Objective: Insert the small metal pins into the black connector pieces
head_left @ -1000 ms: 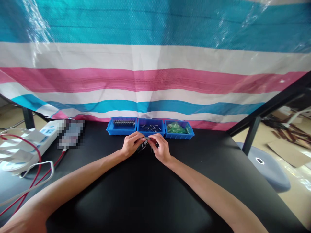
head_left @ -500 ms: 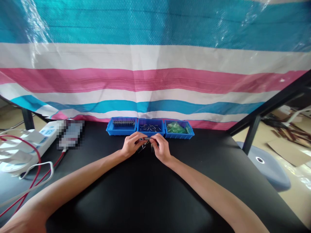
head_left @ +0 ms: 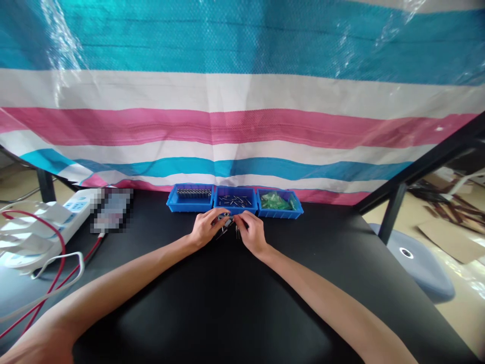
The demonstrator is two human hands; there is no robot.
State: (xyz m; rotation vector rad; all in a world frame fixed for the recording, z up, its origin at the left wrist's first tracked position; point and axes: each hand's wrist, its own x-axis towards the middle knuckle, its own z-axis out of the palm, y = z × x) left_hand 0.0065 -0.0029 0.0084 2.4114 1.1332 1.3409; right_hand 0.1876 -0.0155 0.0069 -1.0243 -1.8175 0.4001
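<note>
Head view: pinching small metal parts (head_left: pixel 226 224) between closed left hand (head_left: pixel 203 228) and closed right hand (head_left: pixel 251 230), in front of the middle blue bin (head_left: pixel 244 208); apparently midway, with loose pins (head_left: pixel 235 199) remaining in that bin; impossible to tell how many finished.

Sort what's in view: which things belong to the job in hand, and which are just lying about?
Probably in the job:
small metal parts between left hand and right hand
round metal pieces, thin metal pins and green pieces in three blue bins

Probably just lying about:
white power strip
red cable
pixelated object
grey seat
flat cardboard
</note>
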